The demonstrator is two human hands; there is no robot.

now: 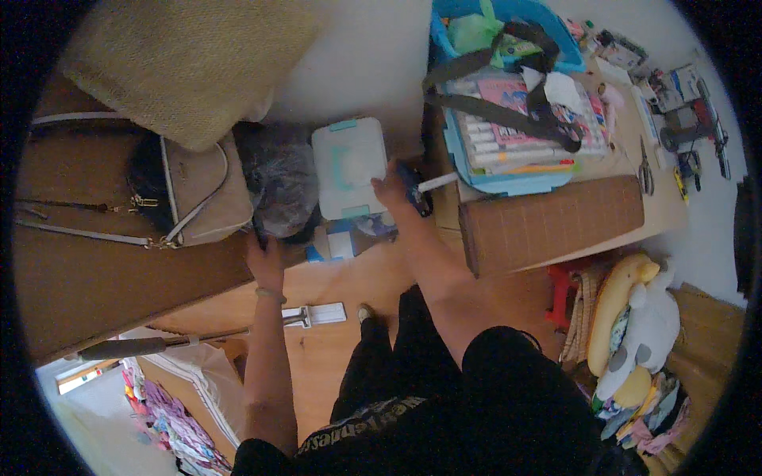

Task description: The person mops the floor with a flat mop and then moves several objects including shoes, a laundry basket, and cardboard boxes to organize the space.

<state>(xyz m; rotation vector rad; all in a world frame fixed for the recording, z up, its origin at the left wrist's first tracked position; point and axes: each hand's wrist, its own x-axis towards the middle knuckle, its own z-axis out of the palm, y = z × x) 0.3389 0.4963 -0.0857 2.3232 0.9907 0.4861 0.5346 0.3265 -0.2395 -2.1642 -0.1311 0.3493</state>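
My left hand (265, 257) is low beside a black plastic bag (280, 178), near the edge of a brown-covered surface (196, 268). Its fingers are partly hidden there, and whether they grip the bag cannot be made out. My right hand (393, 189) is at the right side of a white plastic box (351, 166) with teal latches. Close against that hand is a dark blue object (414, 187), beside a white bar (437, 181); the hand's grip on either is unclear. Below the box sits a blue and white package (339, 243).
A beige handbag (208, 196) lies at left. On the right-hand table, a light-blue case (506, 185) bears a marker set (500, 131) and black strap (500, 113), beside a folded brown mat (553, 223). Scissors (645, 172) lie farther right. A flat mop (321, 315) is on the floor.
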